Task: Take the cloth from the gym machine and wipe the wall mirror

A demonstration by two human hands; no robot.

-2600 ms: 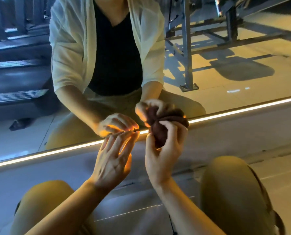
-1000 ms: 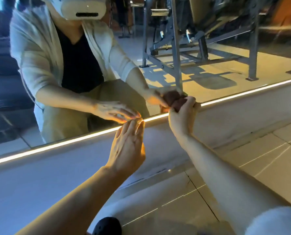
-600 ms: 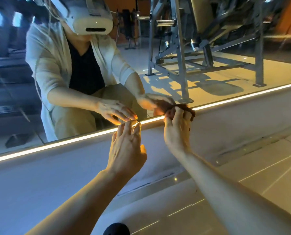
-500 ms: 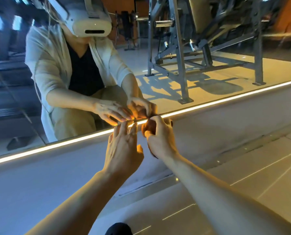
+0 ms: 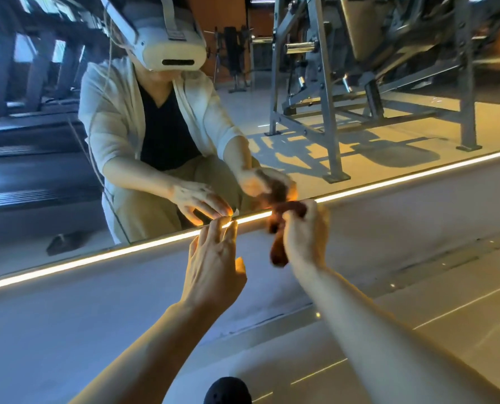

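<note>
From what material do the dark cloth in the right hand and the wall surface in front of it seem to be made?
cloth: looks like soft woven or terry fabric, matte reddish brown; it bunches in the right hand and a limp end hangs down. Blur hides the weave.

wall mirror: glass with a glossy finish, since it gives a clear reflection of the person and the gym machine. A lit strip runs along its bottom edge.

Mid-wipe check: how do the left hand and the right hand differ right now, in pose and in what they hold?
The right hand has its grip curled round the bunched brown cloth; the left hand holds nothing. The left hand's fingers are straight, tips at the wall mirror's lit bottom edge; the right hand's are curled. The cloth's tail hangs below the right hand. Both are raised to that bottom edge.
</note>
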